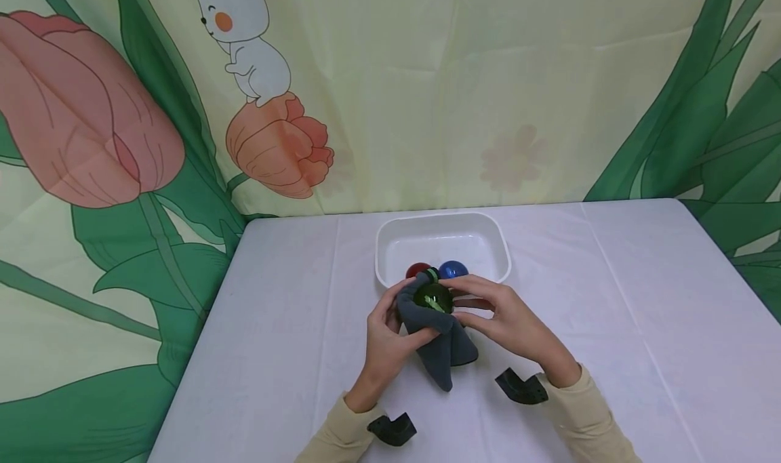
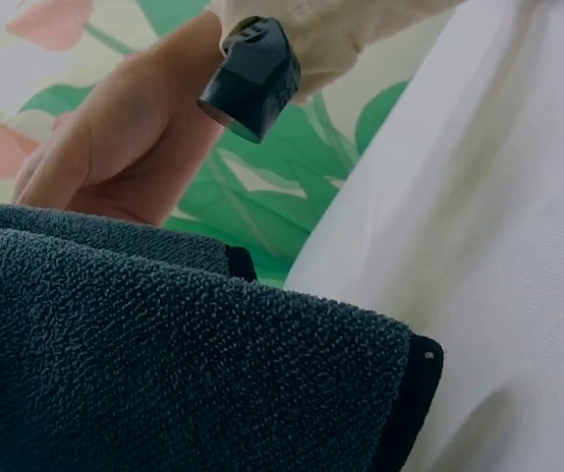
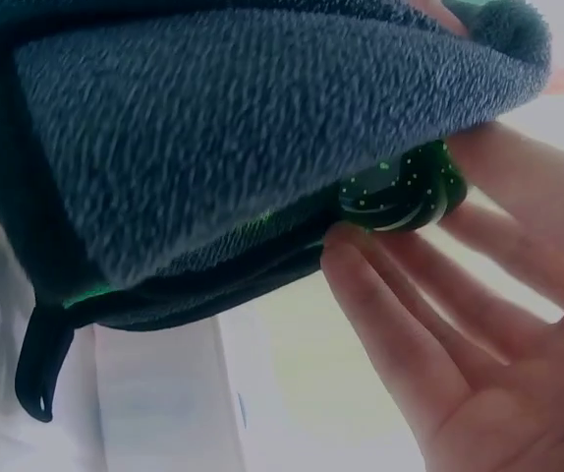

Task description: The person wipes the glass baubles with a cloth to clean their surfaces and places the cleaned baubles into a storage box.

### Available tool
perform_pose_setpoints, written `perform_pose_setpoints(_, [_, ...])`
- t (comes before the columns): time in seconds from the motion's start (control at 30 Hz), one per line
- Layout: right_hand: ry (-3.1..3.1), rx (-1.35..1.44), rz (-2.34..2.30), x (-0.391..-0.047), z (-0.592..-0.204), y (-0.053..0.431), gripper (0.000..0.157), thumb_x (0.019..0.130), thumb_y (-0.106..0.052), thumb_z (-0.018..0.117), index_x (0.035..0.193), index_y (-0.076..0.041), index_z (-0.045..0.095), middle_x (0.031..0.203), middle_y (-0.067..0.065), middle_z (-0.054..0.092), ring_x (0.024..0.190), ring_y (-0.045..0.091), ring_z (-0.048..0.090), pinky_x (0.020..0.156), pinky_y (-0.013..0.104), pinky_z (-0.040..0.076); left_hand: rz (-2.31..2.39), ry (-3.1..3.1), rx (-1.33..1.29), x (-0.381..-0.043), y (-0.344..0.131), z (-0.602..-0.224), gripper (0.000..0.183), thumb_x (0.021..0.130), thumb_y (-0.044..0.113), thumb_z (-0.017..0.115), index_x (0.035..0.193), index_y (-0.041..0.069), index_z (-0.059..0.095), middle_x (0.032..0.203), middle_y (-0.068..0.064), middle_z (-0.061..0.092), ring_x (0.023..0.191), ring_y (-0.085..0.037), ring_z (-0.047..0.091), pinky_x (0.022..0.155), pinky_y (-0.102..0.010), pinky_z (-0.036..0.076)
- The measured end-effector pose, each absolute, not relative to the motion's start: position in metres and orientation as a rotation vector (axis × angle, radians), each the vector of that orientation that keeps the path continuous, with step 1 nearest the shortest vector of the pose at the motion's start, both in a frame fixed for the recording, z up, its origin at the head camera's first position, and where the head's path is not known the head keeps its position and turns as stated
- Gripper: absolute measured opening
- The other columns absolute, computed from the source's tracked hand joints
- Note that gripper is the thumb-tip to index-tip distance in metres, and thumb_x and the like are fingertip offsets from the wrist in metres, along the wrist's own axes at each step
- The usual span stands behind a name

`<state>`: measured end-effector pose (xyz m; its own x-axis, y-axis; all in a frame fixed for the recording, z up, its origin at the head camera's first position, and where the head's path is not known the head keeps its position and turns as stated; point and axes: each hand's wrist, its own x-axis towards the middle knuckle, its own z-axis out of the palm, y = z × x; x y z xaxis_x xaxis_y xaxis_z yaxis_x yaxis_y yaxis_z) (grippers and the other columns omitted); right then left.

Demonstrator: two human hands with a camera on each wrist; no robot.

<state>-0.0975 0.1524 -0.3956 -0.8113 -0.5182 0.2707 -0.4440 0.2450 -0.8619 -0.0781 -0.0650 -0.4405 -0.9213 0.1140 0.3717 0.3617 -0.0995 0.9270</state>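
Observation:
A shiny dark green ball [image 1: 436,298] sits in a fold of a grey-blue towel [image 1: 450,351], just in front of the white tray. My left hand [image 1: 390,344] grips the towel from the left, its thumb pressed over the front of the cloth. From the right, my right hand [image 1: 509,317] pinches the ball's side between thumb and fingers. The right wrist view shows fingertips against the speckled green ball [image 3: 410,192], which the towel [image 3: 223,128] partly covers. The left wrist view is mostly filled by the towel [image 2: 184,354] with its dark edging.
Beyond the hands stands a white tray [image 1: 439,222] holding a red ball [image 1: 417,269] and a blue ball [image 1: 453,269] at its near side. A white cloth [image 1: 274,354] covers the table. Behind it hangs a flower-printed backdrop [image 1: 415,97].

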Motion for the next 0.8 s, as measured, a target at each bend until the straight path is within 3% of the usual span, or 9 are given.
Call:
perform_pose_setpoints(0.1, [2.433, -1.016, -1.637, -0.0979, -0.3954, 0.1532, 0.058, 0.085, -0.001, 0.075, 0.139, -0.007, 0.055, 0.138, 0.010, 0.057, 0.121, 0.016, 0.061, 0.096, 0.037, 0.054, -2.147, -1.979, -0.523, -0.0787, -0.0658, -0.4396, 0.068, 0.079, 0.007, 0.083, 0.139, 0.003, 0.051, 0.135, -0.020, 0.059, 0.123, -0.019, 0.060, 0.107, -0.031, 0.044])
perform_pose_setpoints(0.33, [2.538, -1.161, -1.584, -0.0986, -0.3974, 0.1514, 0.056, 0.082, 0.002, 0.077, 0.134, -0.013, 0.062, 0.140, 0.004, 0.057, 0.132, 0.018, 0.051, 0.103, 0.015, 0.045, -2.162, -1.971, -0.503, -0.0795, -0.0664, -0.4395, 0.068, 0.079, 0.009, 0.083, 0.139, 0.003, 0.051, 0.134, -0.018, 0.059, 0.122, -0.020, 0.060, 0.105, -0.031, 0.047])
perform_pose_setpoints(0.8, [2.567, -1.247, -1.608, -0.0980, -0.3980, 0.1498, 0.057, 0.079, 0.009, 0.076, 0.133, -0.006, 0.063, 0.135, 0.011, 0.059, 0.129, 0.016, 0.054, 0.100, 0.016, 0.047, -2.188, -1.976, -0.495, -0.0782, -0.0646, -0.4392, 0.068, 0.080, 0.013, 0.084, 0.139, 0.004, 0.051, 0.136, -0.017, 0.058, 0.123, -0.020, 0.059, 0.107, -0.031, 0.045])
